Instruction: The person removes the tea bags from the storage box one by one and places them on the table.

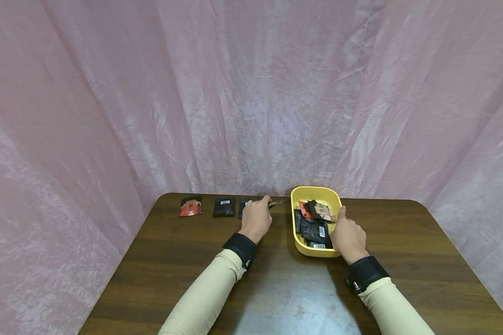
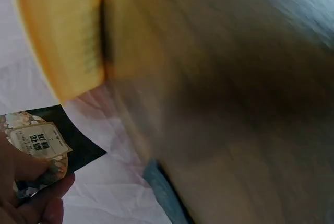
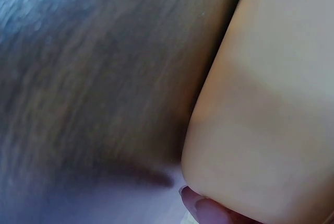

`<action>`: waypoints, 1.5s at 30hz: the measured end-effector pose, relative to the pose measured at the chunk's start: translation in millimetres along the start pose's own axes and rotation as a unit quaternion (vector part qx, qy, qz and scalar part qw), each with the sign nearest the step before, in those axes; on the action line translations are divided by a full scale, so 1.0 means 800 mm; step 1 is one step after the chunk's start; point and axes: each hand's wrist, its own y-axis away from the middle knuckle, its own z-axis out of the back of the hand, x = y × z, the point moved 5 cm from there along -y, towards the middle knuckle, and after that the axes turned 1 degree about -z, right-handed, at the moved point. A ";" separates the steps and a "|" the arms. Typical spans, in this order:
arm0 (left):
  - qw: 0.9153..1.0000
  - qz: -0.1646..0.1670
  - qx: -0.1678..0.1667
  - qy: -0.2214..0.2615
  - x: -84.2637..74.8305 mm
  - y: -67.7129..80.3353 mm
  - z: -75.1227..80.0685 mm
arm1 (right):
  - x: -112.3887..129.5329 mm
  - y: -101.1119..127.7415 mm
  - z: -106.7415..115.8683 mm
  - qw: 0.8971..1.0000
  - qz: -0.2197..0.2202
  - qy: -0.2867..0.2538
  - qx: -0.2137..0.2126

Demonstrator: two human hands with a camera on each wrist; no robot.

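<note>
My left hand pinches a small packet between thumb and fingers. In the left wrist view the packet shows a floral print, a pale label and a dark green edge; the head view catches it nearly edge-on, just left of the yellow bin. Gripping the bin's right side is my right hand. The right wrist view has its fingertips against the bin's wall. Several packets lie loosely inside, among them a black packet and a packet with a house picture.
Along the table's back edge lie a red-and-black packet, a black packet, and another dark packet partly hidden by my left hand. A pink curtain hangs behind the brown wooden table.
</note>
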 end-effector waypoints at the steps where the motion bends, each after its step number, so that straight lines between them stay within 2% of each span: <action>1: 1.000 -0.005 0.004 -0.012 0.001 0.001 -0.002 | 0.000 0.000 0.000 1.000 0.000 0.000 -0.002; 3: 0.999 -0.019 0.016 -0.035 0.003 0.003 -0.009 | 0.000 0.001 0.000 1.000 -0.001 -0.001 -0.003; 7: 0.995 -0.041 0.062 -0.066 0.006 0.009 -0.023 | 0.002 0.003 -0.001 1.000 -0.002 -0.002 0.000; 13: 0.989 -0.056 0.119 -0.072 0.007 0.014 -0.037 | 0.005 0.005 0.000 1.000 -0.002 -0.002 0.001; 21: 0.979 -0.084 0.159 -0.095 0.005 0.016 -0.045 | 0.009 0.008 0.002 1.000 -0.002 -0.003 0.001; 26: 0.968 -0.094 0.205 -0.110 0.008 0.017 -0.055 | 0.013 0.010 0.001 1.000 0.000 -0.001 -0.004; 30: 0.960 -0.091 0.244 -0.104 0.021 0.012 -0.076 | 0.016 0.011 0.001 1.000 0.000 -0.002 -0.001; 33: 0.956 -0.089 0.267 -0.088 0.035 0.004 -0.103 | 0.018 0.011 0.001 1.000 0.001 -0.005 -0.005; 34: 0.951 -0.081 0.287 -0.084 0.037 0.002 -0.108 | 0.018 0.012 0.001 1.000 0.001 -0.005 -0.007; 36: 0.946 -0.077 0.306 -0.079 0.044 0.000 -0.125 | 0.017 0.012 0.001 1.000 0.001 -0.006 -0.010; 38: 0.939 -0.062 0.331 -0.071 0.044 0.000 -0.133 | 0.016 0.012 0.001 1.000 0.000 -0.006 -0.009; 41: 0.930 -0.034 0.360 -0.059 0.035 0.004 -0.122 | 0.016 0.013 0.000 1.000 -0.002 -0.006 -0.003; 45: 0.927 -0.012 0.369 -0.061 0.015 0.012 -0.083 | 0.017 0.014 0.001 1.000 -0.003 -0.004 0.003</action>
